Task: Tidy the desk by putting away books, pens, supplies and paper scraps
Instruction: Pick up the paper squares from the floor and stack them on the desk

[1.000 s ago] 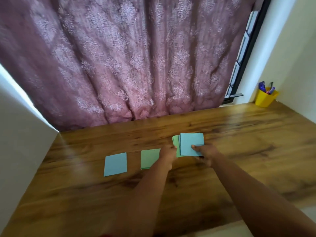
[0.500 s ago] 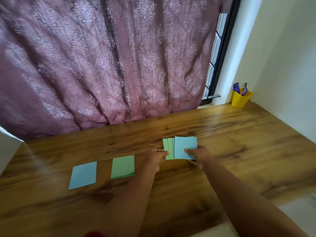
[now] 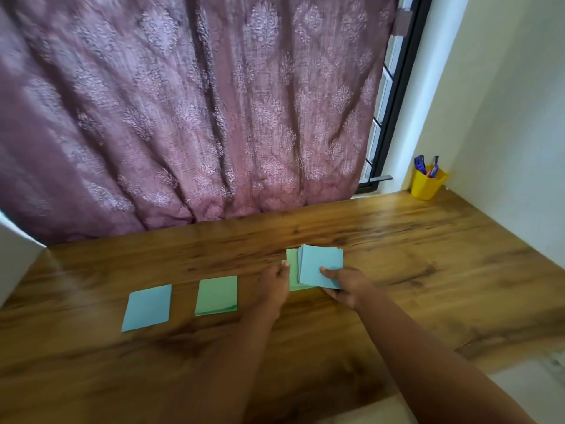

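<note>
A stack of blue and green paper squares [image 3: 321, 264] is at the middle of the wooden desk [image 3: 428, 270]. My right hand [image 3: 344, 284] grips its near right corner, thumb on the top blue sheet. My left hand [image 3: 275, 284] touches the stack's left edge, where a green sheet sticks out; its fingers are partly hidden. To the left, a green paper pile [image 3: 216, 295] and a blue paper square [image 3: 147, 307] lie flat on the desk, apart from both hands.
A yellow cup [image 3: 426, 185] with pens stands in the far right corner by the wall. A mauve patterned curtain [image 3: 198, 117] hangs along the desk's back edge. A white panel [image 3: 18, 264] borders the left side.
The view has swung a little, so everything sits differently in frame. My hands stay on the stack; the left hand has shifted slightly along its left edge.
</note>
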